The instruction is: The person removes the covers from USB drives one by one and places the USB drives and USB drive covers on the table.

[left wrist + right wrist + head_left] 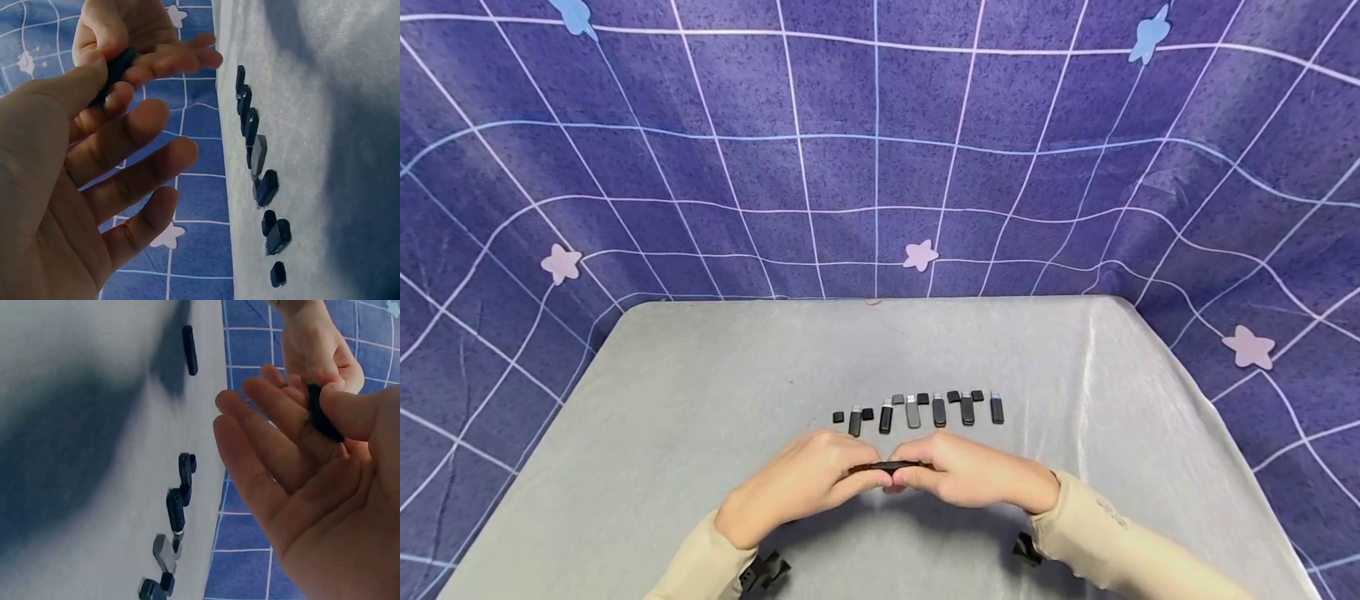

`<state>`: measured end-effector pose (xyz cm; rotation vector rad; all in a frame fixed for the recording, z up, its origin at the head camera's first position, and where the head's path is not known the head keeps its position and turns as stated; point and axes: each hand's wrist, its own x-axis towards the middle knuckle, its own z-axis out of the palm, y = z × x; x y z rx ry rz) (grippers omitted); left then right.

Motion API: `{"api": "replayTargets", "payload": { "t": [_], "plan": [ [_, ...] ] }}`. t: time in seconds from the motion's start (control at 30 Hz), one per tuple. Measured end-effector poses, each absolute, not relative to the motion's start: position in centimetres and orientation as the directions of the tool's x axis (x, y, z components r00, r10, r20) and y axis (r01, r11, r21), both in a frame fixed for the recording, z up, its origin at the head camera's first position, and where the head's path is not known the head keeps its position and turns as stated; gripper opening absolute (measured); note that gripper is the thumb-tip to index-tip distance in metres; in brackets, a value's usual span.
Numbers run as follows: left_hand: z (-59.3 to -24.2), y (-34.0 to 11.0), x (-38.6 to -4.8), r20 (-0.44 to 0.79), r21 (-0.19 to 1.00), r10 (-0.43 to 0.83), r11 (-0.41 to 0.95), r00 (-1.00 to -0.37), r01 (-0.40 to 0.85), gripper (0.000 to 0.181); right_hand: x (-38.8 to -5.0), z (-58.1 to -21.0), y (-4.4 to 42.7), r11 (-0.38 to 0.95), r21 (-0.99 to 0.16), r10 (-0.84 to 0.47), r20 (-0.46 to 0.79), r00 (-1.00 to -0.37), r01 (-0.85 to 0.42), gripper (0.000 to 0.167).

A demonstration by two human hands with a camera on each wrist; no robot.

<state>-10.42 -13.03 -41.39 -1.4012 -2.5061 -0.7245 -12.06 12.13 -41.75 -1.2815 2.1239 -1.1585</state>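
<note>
Above the grey tabletop, my left hand and right hand meet, pinching opposite ends of a slim black USB stick. Fingers hide much of it, and whether a cap is on it cannot be told. In the left wrist view, thumb and index finger of my left hand grip one end of the black stick; the other fingers stand spread. The right wrist view has my right thumb pressing the stick against the fingers. Just beyond the hands lies a row of uncapped USB sticks, several black and one grey.
Small loose caps lie between the sticks, one black cap at the row's left end. A stick with a blue connector ends the row at right. The grey cloth-covered table meets a purple-blue curtain behind.
</note>
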Motion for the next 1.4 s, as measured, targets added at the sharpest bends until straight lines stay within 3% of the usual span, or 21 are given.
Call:
{"api": "replayTargets", "payload": {
  "t": [0.17,0.57,0.93,1.1,1.4],
  "plan": [
    [-41.6,-12.8,-10.6,0.38,0.361,0.767,0.391,-0.516,0.847,0.025,-12.0,-41.9,12.7,0.19,-0.756,-0.881,0.149,-0.448,-0.626,0.024],
    [-42.1,-12.3,-10.9,0.345,0.358,0.782,0.401,-0.518,0.843,0.026,-11.7,-42.3,13.6,0.173,-0.719,-0.886,0.185,-0.425,-0.673,0.024],
    [-41.1,-11.8,-10.5,0.223,0.442,0.752,0.489,-0.62,0.752,0.034,-11.4,-42.1,13.0,0.252,-0.762,-0.849,0.122,-0.514,-0.597,0.024],
    [-41.2,-11.6,-10.2,0.154,0.476,0.762,0.501,-0.629,0.723,0.035,-11.1,-41.8,12.6,0.278,-0.753,-0.86,0.082,-0.504,-0.597,0.023],
    [-41.8,-11.8,-10.2,0.139,0.514,0.765,0.487,-0.629,0.706,0.036,-11.1,-41.6,12.4,0.281,-0.74,-0.87,0.073,-0.488,-0.611,0.019]
  ]
}}
